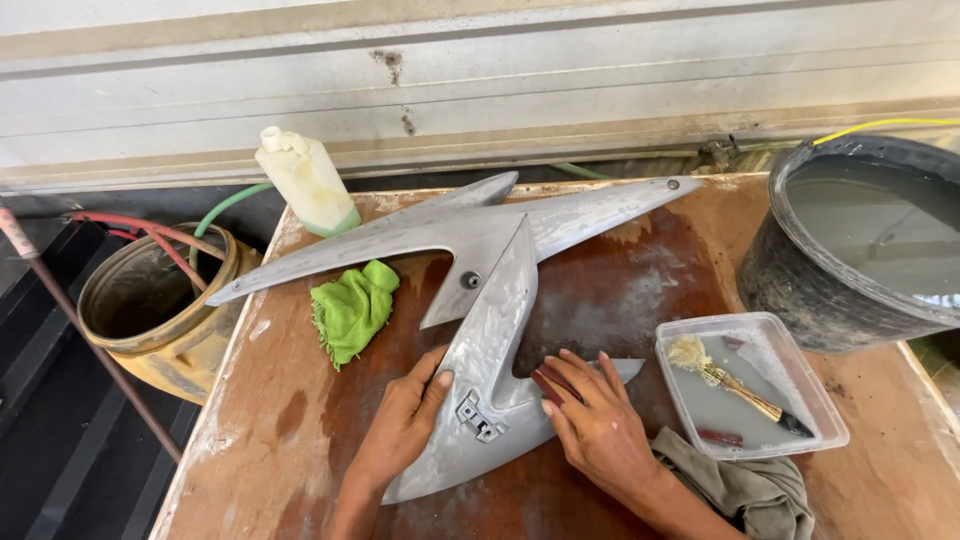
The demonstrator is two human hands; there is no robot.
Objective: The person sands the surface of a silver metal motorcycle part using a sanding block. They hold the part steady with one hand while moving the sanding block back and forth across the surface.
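Both hands are working on the grey panel [480,300] lying across the wet table [250,440]. Left hand [400,425] is lying open, pressing the panel's edge steady. Right hand [598,425] is pinching a dark red sanding strip [555,383] flat against the panel. Judging from this, sanding is underway; the next stroke needs firm bracing and even pressure. Nearby are a green rag [352,308], a tray [790,350] with a brush [735,385], and a bucket [850,250].

A grey angular panel [480,290] lies on the table [280,440]. The left hand [405,420] steadies its lower edge; the right hand [595,420] presses a reddish sanding piece [552,382] against it. A green cloth [352,308] lies left of the panel, a clear tray [790,360] to its right.
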